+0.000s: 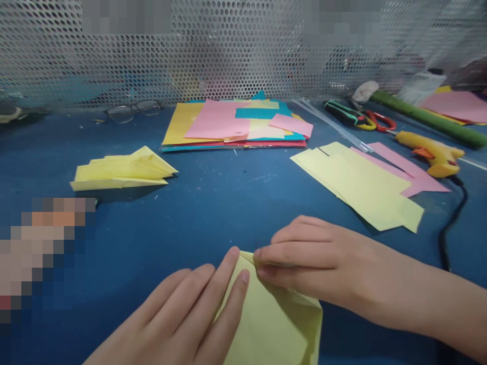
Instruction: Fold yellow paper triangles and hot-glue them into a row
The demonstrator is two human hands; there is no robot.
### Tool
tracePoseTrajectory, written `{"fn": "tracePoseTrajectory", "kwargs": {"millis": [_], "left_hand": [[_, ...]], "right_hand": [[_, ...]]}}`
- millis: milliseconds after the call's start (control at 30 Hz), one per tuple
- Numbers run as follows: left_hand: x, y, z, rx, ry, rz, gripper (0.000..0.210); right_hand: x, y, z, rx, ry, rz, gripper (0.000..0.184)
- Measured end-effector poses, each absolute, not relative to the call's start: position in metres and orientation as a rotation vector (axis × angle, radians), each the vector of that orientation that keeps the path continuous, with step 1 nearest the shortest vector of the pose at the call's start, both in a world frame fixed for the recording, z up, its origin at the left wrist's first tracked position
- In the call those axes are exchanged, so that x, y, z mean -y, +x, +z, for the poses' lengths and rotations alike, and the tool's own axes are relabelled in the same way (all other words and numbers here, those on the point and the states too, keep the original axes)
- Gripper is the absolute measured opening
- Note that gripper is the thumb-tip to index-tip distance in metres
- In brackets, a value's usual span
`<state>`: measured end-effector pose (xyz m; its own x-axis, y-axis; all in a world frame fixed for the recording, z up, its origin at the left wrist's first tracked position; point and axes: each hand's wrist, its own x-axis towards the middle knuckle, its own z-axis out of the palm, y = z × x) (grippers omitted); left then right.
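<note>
Pale yellow paper (pixel 270 324): on the blue surface (pixel 152 253), under our hands
Left hand (pixel 171 317): fingers slightly spread, resting on its edge
Right hand (pixel 327 256): fingers pinching the folded tip
Crease: could skew if we press unevenly

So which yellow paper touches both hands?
The pale-yellow paper sheet nearest the camera, under left hand and right hand; the folded yellow paper, loose yellow sheets and multicoloured stack lie beyond.

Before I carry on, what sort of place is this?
Probably a papercraft workspace: the blue tabletop holds a stack of coloured paper and a yellow hot glue gun, and the left hand and right hand are on a partly folded pale yellow sheet.
</note>
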<state>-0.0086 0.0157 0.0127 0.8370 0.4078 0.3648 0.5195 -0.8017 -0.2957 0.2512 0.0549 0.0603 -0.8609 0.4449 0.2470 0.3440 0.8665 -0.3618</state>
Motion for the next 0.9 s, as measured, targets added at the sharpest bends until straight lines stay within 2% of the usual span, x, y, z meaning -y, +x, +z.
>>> {"fn": "tracePoseTrajectory", "kwargs": {"millis": [300,600,900], "left_hand": [[-0.016,-0.011,0.009,0.749,-2.711,-0.377,0.069],[-0.022,-0.005,0.011,0.74,-2.723,-0.416,0.067],[-0.024,-0.003,0.011,0.725,-2.738,-0.427,0.067]], "right_hand": [[-0.06,0.264,0.063,2.764,-0.511,0.421,0.033],[-0.055,0.258,0.063,2.816,-0.426,0.077,0.042],[-0.052,0.256,0.065,2.858,-0.482,0.021,0.044]]}}
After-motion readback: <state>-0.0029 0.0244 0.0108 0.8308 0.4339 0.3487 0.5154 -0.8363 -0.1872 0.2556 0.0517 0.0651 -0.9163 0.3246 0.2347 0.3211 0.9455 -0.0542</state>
